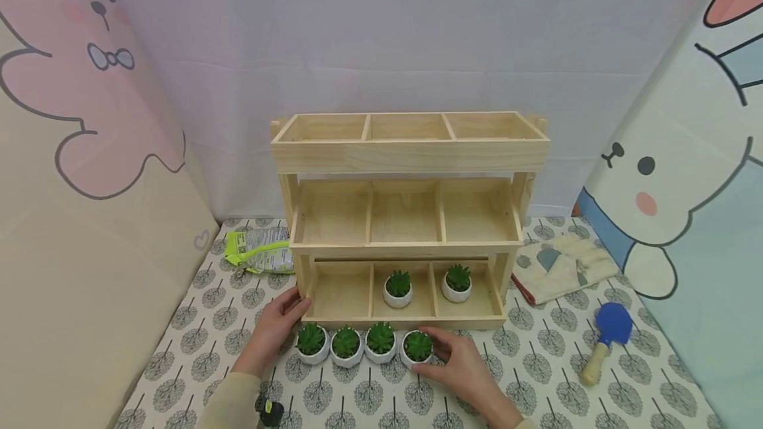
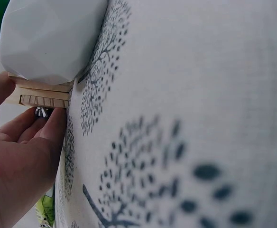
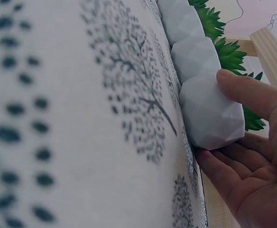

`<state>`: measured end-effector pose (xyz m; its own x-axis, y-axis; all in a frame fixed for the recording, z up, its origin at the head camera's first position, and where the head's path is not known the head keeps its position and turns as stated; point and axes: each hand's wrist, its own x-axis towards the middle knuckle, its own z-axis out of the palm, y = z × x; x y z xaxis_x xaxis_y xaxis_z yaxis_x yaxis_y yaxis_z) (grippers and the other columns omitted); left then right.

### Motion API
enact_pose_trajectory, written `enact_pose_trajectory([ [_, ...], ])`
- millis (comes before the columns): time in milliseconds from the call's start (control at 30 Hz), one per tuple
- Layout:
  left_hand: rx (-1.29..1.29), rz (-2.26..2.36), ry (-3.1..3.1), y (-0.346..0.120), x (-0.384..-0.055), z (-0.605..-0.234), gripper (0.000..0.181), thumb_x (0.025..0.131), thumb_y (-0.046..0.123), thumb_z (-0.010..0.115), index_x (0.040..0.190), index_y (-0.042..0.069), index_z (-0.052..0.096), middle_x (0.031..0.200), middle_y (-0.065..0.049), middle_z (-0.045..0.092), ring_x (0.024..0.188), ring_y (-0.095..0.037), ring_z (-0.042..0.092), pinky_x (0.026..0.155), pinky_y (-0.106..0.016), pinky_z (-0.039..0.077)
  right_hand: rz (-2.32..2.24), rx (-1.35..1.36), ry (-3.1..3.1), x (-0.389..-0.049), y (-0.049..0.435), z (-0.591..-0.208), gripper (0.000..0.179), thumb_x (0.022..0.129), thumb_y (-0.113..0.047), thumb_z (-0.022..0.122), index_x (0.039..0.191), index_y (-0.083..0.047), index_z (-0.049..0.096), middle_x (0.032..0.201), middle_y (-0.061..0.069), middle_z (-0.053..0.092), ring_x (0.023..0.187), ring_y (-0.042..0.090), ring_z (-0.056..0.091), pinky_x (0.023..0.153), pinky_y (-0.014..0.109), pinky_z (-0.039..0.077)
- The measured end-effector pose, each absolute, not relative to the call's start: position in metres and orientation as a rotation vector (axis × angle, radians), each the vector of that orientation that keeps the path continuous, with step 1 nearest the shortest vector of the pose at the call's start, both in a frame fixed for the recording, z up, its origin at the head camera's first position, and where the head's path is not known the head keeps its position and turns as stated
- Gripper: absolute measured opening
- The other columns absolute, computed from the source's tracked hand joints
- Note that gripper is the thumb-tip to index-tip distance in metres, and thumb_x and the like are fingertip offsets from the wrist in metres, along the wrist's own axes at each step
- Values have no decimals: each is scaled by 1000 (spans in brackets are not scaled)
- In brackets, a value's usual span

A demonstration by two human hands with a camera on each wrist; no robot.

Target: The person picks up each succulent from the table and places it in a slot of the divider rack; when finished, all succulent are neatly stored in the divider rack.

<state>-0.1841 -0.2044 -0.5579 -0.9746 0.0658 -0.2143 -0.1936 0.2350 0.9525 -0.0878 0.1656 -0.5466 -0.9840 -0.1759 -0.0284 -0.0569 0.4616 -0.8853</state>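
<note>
A three-tier wooden shelf (image 1: 411, 157) stands at the middle of the table. My left hand (image 1: 279, 326) grips the front left corner of its lowest tier, thumb on one side and fingers on the other in the left wrist view. In front of the shelf is a row of several small succulents in white faceted pots (image 1: 346, 347). Round the rightmost potted succulent (image 1: 418, 347) my right hand (image 1: 461, 366) curls, with its thumb on the near side and fingers behind (image 3: 214, 114). Two more potted succulents sit in the lowest tier, one in the middle compartment (image 1: 398, 288), another in the right (image 1: 457, 283).
A green and grey packet (image 1: 259, 250) lies left of the shelf, partly hidden behind it. To the right are a pair of patterned gloves (image 1: 563, 267) and a small blue trowel (image 1: 612, 324) with a wooden handle. Printed cloth walls enclose the table on three sides.
</note>
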Motion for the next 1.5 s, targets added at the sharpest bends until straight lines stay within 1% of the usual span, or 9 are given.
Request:
enact_pose_trajectory([
  [333,-98,1814,2294,-206,-183,-557,68,106,34,64,161,4,38,162,-24,39,143,-41,45,114,-52,44,-1573,-241,2565,-91,167,-548,70,80,-34,94,137,-2,67,136,24,65,115,38,69,93,36,60],
  [467,-107,1815,2289,-206,-184,-558,69,106,34,65,161,4,37,162,-23,39,144,-40,45,114,-51,44,-1567,-243,2568,-90,166,-547,70,80,-33,94,137,-3,68,134,23,66,114,37,70,92,36,61],
  [700,-114,1816,2287,-205,-183,-558,68,106,33,65,161,4,38,161,-24,40,143,-40,46,114,-50,45,-1516,-219,2587,-90,164,-541,70,80,-37,93,138,-6,68,137,24,64,112,37,71,91,37,62],
  [900,-118,1831,2284,-205,-185,-560,66,106,31,65,160,4,39,161,-22,41,142,-38,47,114,-47,44,-1511,-215,2623,-89,164,-533,68,78,-35,94,135,-8,70,133,23,66,109,36,72,89,34,62],
  [1100,-101,1843,2273,-206,-185,-560,66,106,31,65,160,3,39,160,-23,41,142,-39,47,114,-47,44,-1590,-251,2597,-90,166,-526,67,80,-31,94,136,-4,69,132,22,67,112,37,71,92,34,61],
  [1333,-121,1819,2276,-206,-186,-559,64,109,26,61,161,-1,35,161,-26,38,144,-42,44,116,-51,42,-1562,-251,2622,-90,166,-518,73,80,-34,93,139,-2,65,134,24,65,110,39,71,92,35,61],
  [1500,-114,1818,2285,-206,-185,-558,64,108,27,62,160,0,37,161,-26,38,144,-41,44,116,-50,42,-1559,-261,2627,-93,165,-510,75,80,-34,93,140,0,64,136,27,63,110,40,71,92,38,61],
])
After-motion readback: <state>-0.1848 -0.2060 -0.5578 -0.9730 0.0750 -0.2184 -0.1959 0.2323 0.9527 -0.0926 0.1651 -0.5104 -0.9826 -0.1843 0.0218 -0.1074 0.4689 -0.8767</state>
